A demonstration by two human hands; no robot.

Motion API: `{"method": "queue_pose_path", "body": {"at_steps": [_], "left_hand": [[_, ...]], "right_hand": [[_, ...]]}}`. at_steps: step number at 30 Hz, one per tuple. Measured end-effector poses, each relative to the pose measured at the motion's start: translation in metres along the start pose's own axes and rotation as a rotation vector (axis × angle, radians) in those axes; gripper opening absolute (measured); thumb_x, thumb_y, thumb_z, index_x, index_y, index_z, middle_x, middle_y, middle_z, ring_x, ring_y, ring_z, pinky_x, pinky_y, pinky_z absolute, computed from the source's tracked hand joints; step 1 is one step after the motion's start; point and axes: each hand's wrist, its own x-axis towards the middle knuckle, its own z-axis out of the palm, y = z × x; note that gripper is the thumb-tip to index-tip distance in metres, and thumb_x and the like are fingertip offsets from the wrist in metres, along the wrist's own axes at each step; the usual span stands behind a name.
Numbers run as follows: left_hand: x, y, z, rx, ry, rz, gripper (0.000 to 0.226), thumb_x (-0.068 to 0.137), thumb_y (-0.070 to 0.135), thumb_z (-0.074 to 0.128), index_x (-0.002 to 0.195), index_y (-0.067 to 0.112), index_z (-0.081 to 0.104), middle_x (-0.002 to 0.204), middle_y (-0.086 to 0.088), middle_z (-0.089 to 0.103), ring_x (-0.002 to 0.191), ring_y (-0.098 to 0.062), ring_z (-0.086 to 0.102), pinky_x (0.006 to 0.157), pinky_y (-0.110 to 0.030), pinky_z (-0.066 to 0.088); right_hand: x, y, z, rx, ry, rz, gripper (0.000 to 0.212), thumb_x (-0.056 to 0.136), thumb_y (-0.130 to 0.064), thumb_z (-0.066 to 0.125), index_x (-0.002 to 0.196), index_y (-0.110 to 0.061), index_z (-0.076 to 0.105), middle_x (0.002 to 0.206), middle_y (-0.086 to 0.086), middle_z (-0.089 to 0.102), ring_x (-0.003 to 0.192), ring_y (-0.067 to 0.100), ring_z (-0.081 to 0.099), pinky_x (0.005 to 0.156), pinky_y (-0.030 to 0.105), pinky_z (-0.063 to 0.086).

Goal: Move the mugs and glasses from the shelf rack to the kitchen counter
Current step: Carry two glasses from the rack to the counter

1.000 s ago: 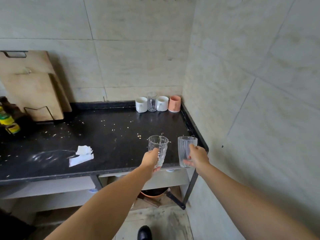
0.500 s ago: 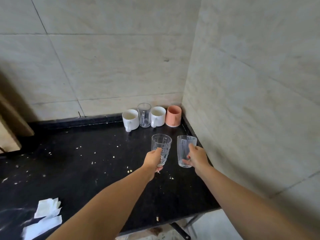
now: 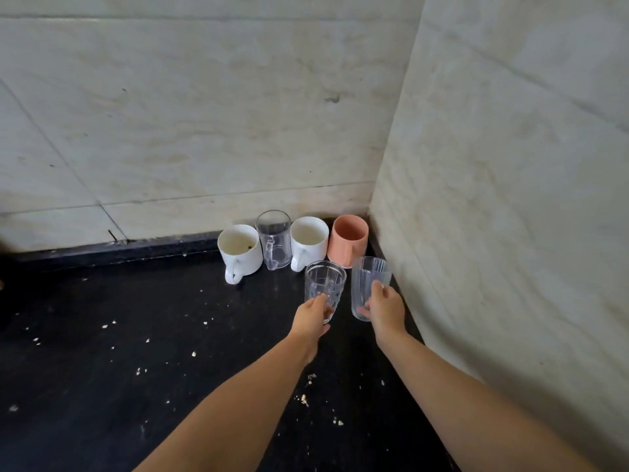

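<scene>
Glasses: I'm gripping a dimpled glass (image 3: pixel 325 287) in my left hand (image 3: pixel 311 316), ribbed glass (image 3: pixel 369 284) in right hand (image 3: pixel 386 310), both upright.
Spot: mug row (image 3: pixel 308 241) sitting just beyond both; right hand's nearer the corner.

Along the back wall of your worktop (image 3: pixel 102 369), in the right corner, four vessels stand in a row: mug (image 3: pixel 240 251), handled glass (image 3: pixel 274 240), second mug (image 3: pixel 308 241), cup (image 3: pixel 348 240) nearest the side wall. Before them, your left hand (image 3: pixel 311 316) holds one glass (image 3: pixel 324 284), your right hand (image 3: pixel 386 310) another (image 3: pixel 367 281), side by side.
</scene>
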Motion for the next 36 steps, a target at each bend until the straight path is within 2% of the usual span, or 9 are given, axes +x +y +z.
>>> {"method": "queue_pose_path", "body": {"at_steps": [5,9,13,17,19,21,24,28,36], "left_hand": [[0.024,0.003,0.009,-0.034,-0.039,0.012,0.023,0.090,0.023,0.049,0.069,0.017,0.055,0.084,-0.002,0.054,0.092,-0.016,0.054,0.101,-0.039,0.043],[0.036,0.003,0.012,-0.082,-0.043,0.008,0.032,0.088,0.022,0.047,0.055,0.021,0.049,0.072,-0.001,0.053,0.090,-0.016,0.056,0.096,-0.035,0.042],[0.041,-0.007,0.013,-0.090,-0.025,-0.027,0.034,0.086,0.023,0.048,0.053,0.017,0.044,0.064,0.002,0.051,0.086,-0.014,0.056,0.095,-0.034,0.043],[0.041,-0.011,0.013,-0.058,-0.022,-0.012,0.029,0.086,0.025,0.051,0.057,0.018,0.051,0.069,0.002,0.054,0.085,-0.014,0.056,0.096,-0.034,0.042],[0.039,-0.012,0.013,-0.034,-0.008,0.000,0.022,0.083,0.023,0.054,0.062,0.017,0.055,0.064,0.004,0.053,0.078,-0.013,0.054,0.087,-0.030,0.046],[0.036,-0.014,0.012,-0.005,0.024,0.025,0.020,0.084,0.024,0.056,0.066,0.017,0.057,0.055,0.009,0.055,0.065,-0.007,0.055,0.065,-0.020,0.047],[0.031,-0.020,0.012,0.023,0.085,0.091,0.026,0.090,0.029,0.055,0.068,0.017,0.062,0.054,0.015,0.058,0.054,0.004,0.057,0.047,-0.011,0.043],[0.027,-0.016,0.021,0.027,0.103,0.094,0.027,0.094,0.032,0.050,0.083,0.013,0.066,0.087,0.008,0.061,0.079,-0.001,0.052,0.067,-0.021,0.040],[0.028,-0.008,0.024,0.153,0.122,0.098,0.027,0.094,0.033,0.047,0.090,0.015,0.067,0.105,-0.008,0.062,0.105,-0.020,0.052,0.089,-0.034,0.041]], "right_hand": [[0.024,-0.001,0.016,0.033,0.032,-0.049,0.035,0.098,-0.027,0.041,0.067,-0.012,0.050,0.072,0.010,0.055,0.086,0.036,0.067,0.074,0.042,0.053],[0.032,0.002,0.020,0.039,0.041,-0.086,0.037,0.099,-0.027,0.041,0.065,-0.014,0.047,0.066,0.006,0.052,0.083,0.037,0.065,0.079,0.047,0.053],[0.026,0.013,0.015,0.011,0.032,-0.157,0.033,0.100,-0.028,0.040,0.072,-0.013,0.051,0.069,0.001,0.056,0.069,0.019,0.059,0.063,0.027,0.047],[0.017,0.025,0.009,-0.073,-0.026,-0.195,0.035,0.101,-0.030,0.036,0.073,-0.016,0.052,0.069,-0.004,0.056,0.065,0.006,0.053,0.059,0.019,0.039],[0.014,0.029,0.007,-0.115,-0.042,-0.201,0.036,0.102,-0.029,0.034,0.080,-0.011,0.056,0.070,-0.005,0.056,0.065,0.006,0.051,0.059,0.021,0.037],[0.013,0.032,0.004,-0.162,-0.061,-0.214,0.035,0.102,-0.028,0.033,0.088,-0.009,0.059,0.076,-0.003,0.058,0.069,0.008,0.053,0.063,0.026,0.037],[0.012,0.033,0.002,-0.202,-0.076,-0.223,0.036,0.103,-0.026,0.032,0.095,-0.005,0.060,0.093,0.014,0.065,0.087,0.028,0.061,0.075,0.038,0.047],[0.017,0.028,0.003,-0.234,-0.084,-0.185,0.036,0.103,-0.026,0.030,0.100,-0.003,0.058,0.106,0.019,0.065,0.100,0.030,0.061,0.086,0.038,0.047],[0.027,0.022,0.004,-0.273,-0.124,-0.099,0.036,0.102,-0.031,0.030,0.106,-0.008,0.057,0.093,0.002,0.057,0.081,0.014,0.050,0.076,0.029,0.038]]}}
